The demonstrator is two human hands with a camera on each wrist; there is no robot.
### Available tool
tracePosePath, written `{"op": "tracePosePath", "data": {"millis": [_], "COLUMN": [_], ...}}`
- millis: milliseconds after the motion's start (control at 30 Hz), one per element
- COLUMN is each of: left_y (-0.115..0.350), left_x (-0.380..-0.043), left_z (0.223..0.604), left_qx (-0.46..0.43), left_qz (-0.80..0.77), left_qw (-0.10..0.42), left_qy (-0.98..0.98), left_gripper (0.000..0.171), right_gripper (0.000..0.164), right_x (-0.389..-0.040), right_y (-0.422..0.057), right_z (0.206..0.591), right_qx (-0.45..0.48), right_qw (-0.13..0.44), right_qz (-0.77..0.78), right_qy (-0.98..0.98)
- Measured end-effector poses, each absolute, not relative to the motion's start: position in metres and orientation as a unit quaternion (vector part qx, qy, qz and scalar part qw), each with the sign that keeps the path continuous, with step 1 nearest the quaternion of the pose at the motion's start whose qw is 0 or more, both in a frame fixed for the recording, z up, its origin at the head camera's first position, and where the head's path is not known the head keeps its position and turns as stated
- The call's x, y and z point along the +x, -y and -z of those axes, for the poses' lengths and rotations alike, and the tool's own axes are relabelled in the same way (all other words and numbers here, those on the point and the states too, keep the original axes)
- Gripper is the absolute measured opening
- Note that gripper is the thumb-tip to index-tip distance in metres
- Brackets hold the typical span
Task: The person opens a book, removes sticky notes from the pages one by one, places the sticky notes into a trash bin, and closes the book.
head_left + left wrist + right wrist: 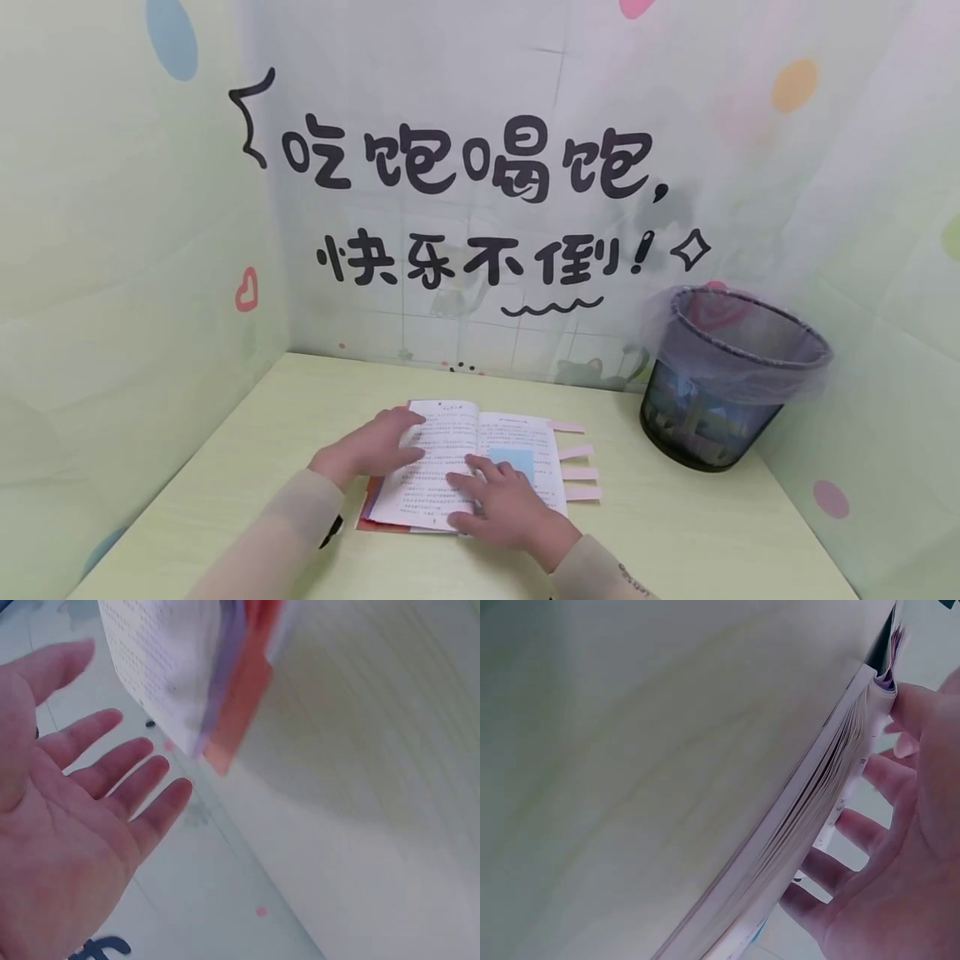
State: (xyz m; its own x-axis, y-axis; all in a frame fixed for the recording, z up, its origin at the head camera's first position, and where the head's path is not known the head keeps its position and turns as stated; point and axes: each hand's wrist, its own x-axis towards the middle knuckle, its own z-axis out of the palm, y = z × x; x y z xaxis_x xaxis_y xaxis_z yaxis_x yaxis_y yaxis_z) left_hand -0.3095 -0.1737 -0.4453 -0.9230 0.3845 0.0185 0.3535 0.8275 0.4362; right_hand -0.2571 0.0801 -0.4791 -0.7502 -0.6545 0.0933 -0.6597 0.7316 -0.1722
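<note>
An open book (408, 496) lies on the table, with printed text on both pages and a light blue square (517, 456) on the right page. My left hand (378, 446) is over the left page's outer edge, its fingers extended across the paper. Near the centre fold, my right hand (513, 504) rests on the book with spread fingers, their tips reaching onto the left page. In the left wrist view, an orange-red cover (238, 712) shows under the pages. The right wrist view has the stacked page edges (802, 817) beside my right fingers.
Several pink tabs (581, 473) stick out from the book's right side. A dark trash bin (697, 417) with a translucent purple liner stands at the table's back right. Printed cloth walls (450, 333) border the pale yellow table (285, 433).
</note>
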Motion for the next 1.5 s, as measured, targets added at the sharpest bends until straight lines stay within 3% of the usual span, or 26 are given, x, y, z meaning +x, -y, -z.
{"op": "tracePosePath", "data": {"millis": [200, 533, 733, 867, 1067, 1233, 1367, 1500], "left_y": [0.134, 0.106, 0.104, 0.105, 0.105, 0.102, 0.098, 0.096], "left_x": [-0.313, -0.320, -0.317, -0.317, -0.316, -0.313, -0.309, -0.306], "left_z": [0.451, 0.455, 0.453, 0.453, 0.453, 0.454, 0.452, 0.448], "left_qx": [0.245, 0.244, 0.238, 0.239, 0.223, 0.212, 0.206, 0.200], "left_qz": [-0.236, -0.177, -0.173, -0.173, -0.167, -0.153, -0.149, -0.148], "left_qw": [0.052, 0.110, 0.131, 0.138, 0.151, 0.155, 0.150, 0.147], "left_qy": [-0.939, -0.947, -0.947, -0.945, -0.949, -0.953, -0.955, -0.957], "left_gripper": [0.040, 0.041, 0.044, 0.056, 0.096, 0.113, 0.115, 0.114], "right_gripper": [0.055, 0.055, 0.056, 0.043, 0.026, 0.045, 0.063, 0.067], "right_x": [-0.256, -0.253, -0.258, -0.268, -0.283, -0.292, -0.295, -0.296], "right_y": [-0.079, -0.078, -0.090, -0.105, -0.130, -0.144, -0.148, -0.146], "right_z": [0.480, 0.474, 0.469, 0.463, 0.453, 0.458, 0.463, 0.466], "right_qx": [0.352, 0.352, 0.368, 0.380, 0.299, 0.203, 0.164, 0.173], "right_qw": [0.021, 0.011, -0.043, -0.058, -0.008, -0.002, -0.016, -0.018], "right_qz": [-0.092, -0.068, -0.117, -0.162, -0.129, -0.128, -0.154, -0.162], "right_qy": [0.931, 0.933, 0.922, 0.909, 0.945, 0.971, 0.974, 0.971]}}
